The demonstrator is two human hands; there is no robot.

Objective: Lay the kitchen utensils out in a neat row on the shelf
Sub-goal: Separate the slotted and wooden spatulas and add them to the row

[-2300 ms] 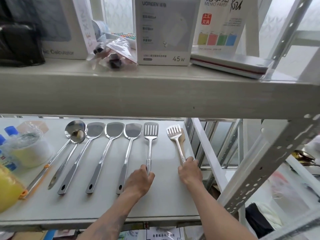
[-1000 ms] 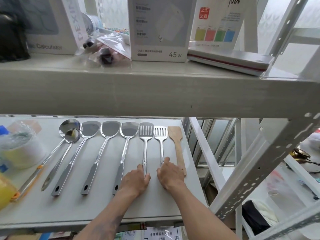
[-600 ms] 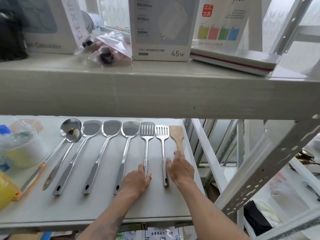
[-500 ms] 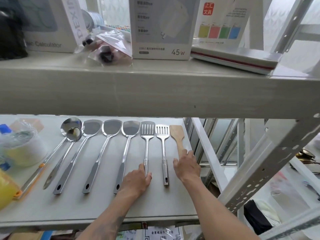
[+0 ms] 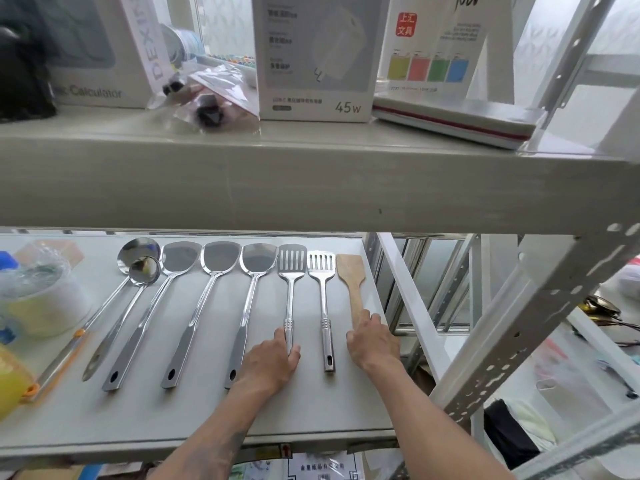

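Observation:
Several utensils lie side by side on the lower shelf [image 5: 194, 420], heads pointing away from me. From the left: two ladles [image 5: 138, 268], three solid steel turners [image 5: 220, 261], a slotted turner [image 5: 291, 259], a second slotted turner [image 5: 322, 265] and a wooden spatula [image 5: 351, 271] at the far right. My left hand [image 5: 268, 362] rests over the handle end of the first slotted turner. My right hand [image 5: 372, 341] covers the wooden spatula's handle end near the shelf's right edge. The second slotted turner lies free between my hands.
A plastic-wrapped tub [image 5: 38, 299] and a yellow object [image 5: 10, 382] sit at the shelf's left end. The upper shelf [image 5: 311, 181] overhangs, carrying boxes [image 5: 311, 57] and a flat case [image 5: 450, 119]. Perforated metal uprights [image 5: 519, 334] stand at the right.
My right hand slid the second slotted turner left beside the first, let it go, then moved right onto the wooden spatula's handle. My left hand stayed on the first slotted turner.

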